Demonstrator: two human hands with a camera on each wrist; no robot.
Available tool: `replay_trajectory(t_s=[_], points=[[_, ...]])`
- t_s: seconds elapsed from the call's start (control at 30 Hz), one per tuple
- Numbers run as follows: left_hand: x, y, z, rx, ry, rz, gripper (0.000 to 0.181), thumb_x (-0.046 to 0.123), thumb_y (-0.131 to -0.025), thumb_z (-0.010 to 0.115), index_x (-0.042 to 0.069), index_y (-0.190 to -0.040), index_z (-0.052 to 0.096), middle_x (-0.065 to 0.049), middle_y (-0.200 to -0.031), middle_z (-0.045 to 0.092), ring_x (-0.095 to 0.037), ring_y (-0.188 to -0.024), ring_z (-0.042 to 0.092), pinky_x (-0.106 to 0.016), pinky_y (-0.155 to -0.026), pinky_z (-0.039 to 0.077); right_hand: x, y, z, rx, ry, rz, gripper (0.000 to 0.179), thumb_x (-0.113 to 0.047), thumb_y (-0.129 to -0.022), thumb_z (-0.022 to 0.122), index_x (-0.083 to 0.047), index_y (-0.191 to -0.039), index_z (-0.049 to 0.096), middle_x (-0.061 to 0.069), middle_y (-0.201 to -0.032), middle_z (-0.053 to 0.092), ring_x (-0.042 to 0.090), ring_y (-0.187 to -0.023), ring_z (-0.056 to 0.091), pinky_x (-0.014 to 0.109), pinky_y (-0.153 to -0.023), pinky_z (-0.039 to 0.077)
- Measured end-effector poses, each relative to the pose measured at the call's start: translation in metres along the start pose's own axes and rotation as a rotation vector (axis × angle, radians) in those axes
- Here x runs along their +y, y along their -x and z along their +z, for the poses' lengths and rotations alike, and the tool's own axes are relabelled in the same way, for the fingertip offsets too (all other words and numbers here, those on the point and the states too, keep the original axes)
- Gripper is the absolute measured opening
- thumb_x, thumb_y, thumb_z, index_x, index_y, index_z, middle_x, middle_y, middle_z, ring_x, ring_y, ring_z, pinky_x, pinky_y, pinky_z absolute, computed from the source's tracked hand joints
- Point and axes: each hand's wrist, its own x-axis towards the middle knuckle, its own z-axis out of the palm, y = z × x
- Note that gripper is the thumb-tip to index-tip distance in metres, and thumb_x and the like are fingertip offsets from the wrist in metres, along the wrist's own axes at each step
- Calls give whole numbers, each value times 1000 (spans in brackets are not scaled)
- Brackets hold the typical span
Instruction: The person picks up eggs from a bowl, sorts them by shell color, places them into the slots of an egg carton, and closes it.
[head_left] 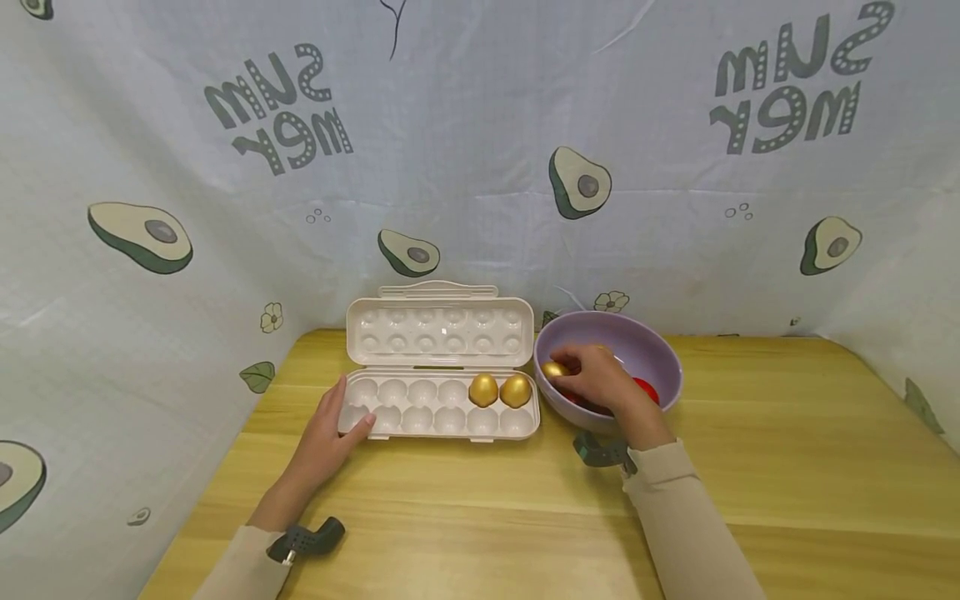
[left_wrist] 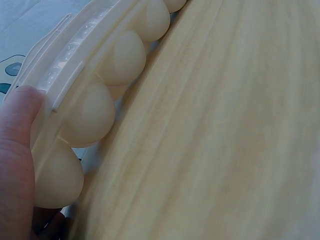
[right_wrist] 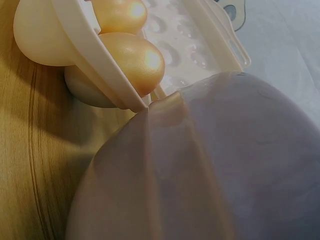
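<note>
A cream plastic egg box lies with its lid raised at the back. Two golden eggs sit side by side in the back row at its right end. My left hand grips the box's left end, the thumb over the front rim; the left wrist view shows that thumb against the edge. Inside the purple bowl my right hand pinches another golden egg near the bowl's left wall. The right wrist view shows the bowl's outside but not the right hand.
Something red lies in the bowl, partly behind my right hand and wrist. The bowl stands close against the box's right end on the wooden table. A white curtain printed with avocados hangs behind and at the sides.
</note>
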Motion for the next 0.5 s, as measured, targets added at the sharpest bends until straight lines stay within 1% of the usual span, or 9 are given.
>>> replay_trajectory(t_s=[0.17,0.33,0.5], points=[[0,0,0,-1,-3,1,87,39,-93,60,-3,-152,14,-28,-152,24,-48,-137,27,-60,-109,24,1,0,0,6,32,-16,19,-15,-80,75,-7,-96,71,0,-84,67,19,-79,57,36,-75,45],[0,-1,0,-2,-10,3,86,39,-93,60,-4,-152,14,-27,-151,24,-48,-136,28,-61,-109,24,-1,0,0,3,39,-18,15,-13,-79,75,-9,-92,70,0,-81,65,19,-77,56,34,-74,44],[0,0,0,-3,-11,3,86,39,-93,60,-3,-152,14,-27,-151,24,-48,-136,28,-60,-109,24,-1,1,0,-4,63,-22,12,-15,-79,75,-11,-89,69,-2,-78,63,19,-75,53,33,-71,42]])
